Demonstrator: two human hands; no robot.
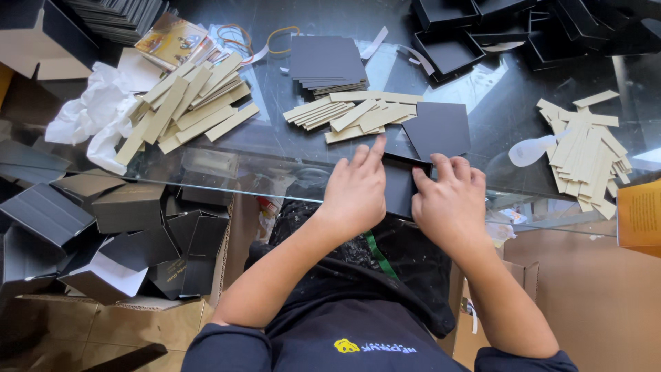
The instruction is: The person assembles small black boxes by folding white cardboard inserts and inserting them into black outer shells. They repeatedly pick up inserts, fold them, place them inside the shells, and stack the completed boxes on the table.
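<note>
tan strips [193, 103], white paper [96, 110]
</note>
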